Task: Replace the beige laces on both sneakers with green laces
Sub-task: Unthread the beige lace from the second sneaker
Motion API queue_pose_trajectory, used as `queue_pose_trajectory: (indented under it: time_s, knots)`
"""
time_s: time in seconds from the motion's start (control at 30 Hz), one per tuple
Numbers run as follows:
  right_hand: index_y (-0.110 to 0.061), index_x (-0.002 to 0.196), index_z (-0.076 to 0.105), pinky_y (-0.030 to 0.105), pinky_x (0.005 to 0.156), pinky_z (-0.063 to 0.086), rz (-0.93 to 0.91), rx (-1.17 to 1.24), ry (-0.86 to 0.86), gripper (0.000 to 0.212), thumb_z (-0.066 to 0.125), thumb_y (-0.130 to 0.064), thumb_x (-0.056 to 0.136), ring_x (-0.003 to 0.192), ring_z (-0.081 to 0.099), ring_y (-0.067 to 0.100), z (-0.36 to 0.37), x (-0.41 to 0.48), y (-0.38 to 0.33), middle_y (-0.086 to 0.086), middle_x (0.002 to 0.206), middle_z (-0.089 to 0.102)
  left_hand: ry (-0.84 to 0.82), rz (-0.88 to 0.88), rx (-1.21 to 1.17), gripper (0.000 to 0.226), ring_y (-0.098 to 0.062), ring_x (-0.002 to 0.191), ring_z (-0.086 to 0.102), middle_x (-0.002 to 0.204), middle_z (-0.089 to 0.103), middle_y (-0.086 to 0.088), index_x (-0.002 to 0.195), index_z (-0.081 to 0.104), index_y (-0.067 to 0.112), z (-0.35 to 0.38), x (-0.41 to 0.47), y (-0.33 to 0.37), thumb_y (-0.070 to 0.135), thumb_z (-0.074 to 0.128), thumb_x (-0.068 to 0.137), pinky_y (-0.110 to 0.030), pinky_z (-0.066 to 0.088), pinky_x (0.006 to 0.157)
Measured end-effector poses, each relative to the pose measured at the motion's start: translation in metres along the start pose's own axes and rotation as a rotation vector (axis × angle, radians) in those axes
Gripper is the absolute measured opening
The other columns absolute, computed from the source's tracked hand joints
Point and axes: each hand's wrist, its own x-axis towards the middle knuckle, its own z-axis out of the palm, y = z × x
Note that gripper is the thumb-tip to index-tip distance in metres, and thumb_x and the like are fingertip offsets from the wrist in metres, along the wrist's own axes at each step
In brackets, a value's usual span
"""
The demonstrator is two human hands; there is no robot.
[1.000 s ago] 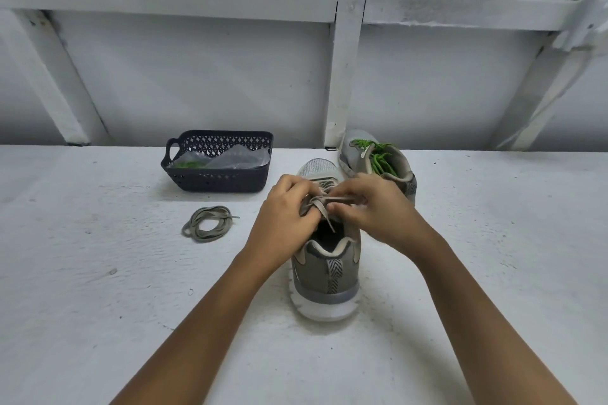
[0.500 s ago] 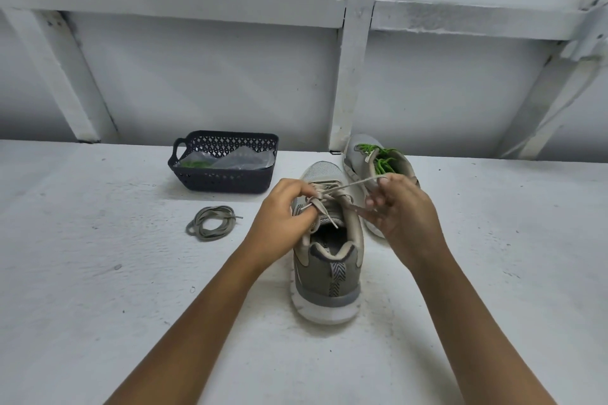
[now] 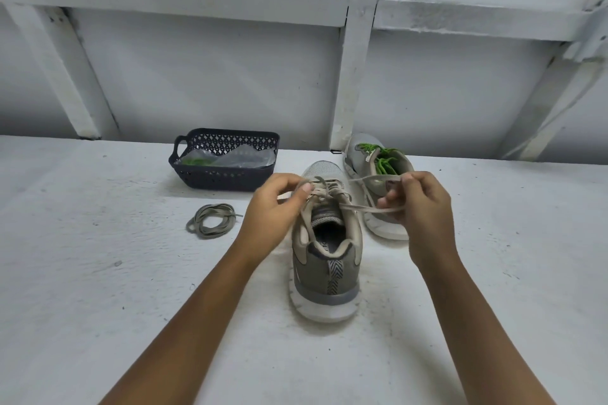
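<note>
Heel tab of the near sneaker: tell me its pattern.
The heel tab shows a black-and-white chevron pattern, clearest in the head view.

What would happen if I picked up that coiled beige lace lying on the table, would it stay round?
Probably not: the coiled lace lies in loose, uneven loops, so it would likely flop and uncoil. It looks thin, so probably very light. The sneaker's lace pinched in the right hand bends easily too.

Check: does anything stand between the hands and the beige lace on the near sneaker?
Nothing visible does. The left hand pinches the beige lace over the near sneaker, and the right hand holds its strands drawn out to the right. The green-laced sneaker lies beyond the right hand, not in the way.
</note>
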Motion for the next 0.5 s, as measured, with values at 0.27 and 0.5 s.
queue_pose_trajectory:
  time_s: [0.27,0.5]
  knots:
    - [-0.009,0.054,0.043,0.022,0.05,0.034,-0.081,-0.482,-0.175,0.047,0.049,-0.032,0.095,0.045,0.044,0.008,-0.021,-0.004,0.011,-0.005,0.044,0.045,-0.167,-0.1,-0.165,0.034,-0.003,0.035,0.025,0.042,0.031,0.01,0.068,0.058,0.014,-0.049,0.007,0.017,0.03,0.05,0.096,-0.015,0.028,0.038]
    - [-0.023,0.102,0.072,0.021,0.075,0.042,-0.304,-0.826,-0.348,0.017,0.059,-0.025,0.092,0.084,0.058,0.01,-0.011,-0.001,0.012,-0.002,0.094,0.061,-0.577,-0.294,0.955,0.051,0.002,0.082,0.055,0.093,0.06,0.02,0.106,0.062,0.038,-0.069,-0.003,0.028,0.075,0.045,0.075,-0.027,0.045,0.074]
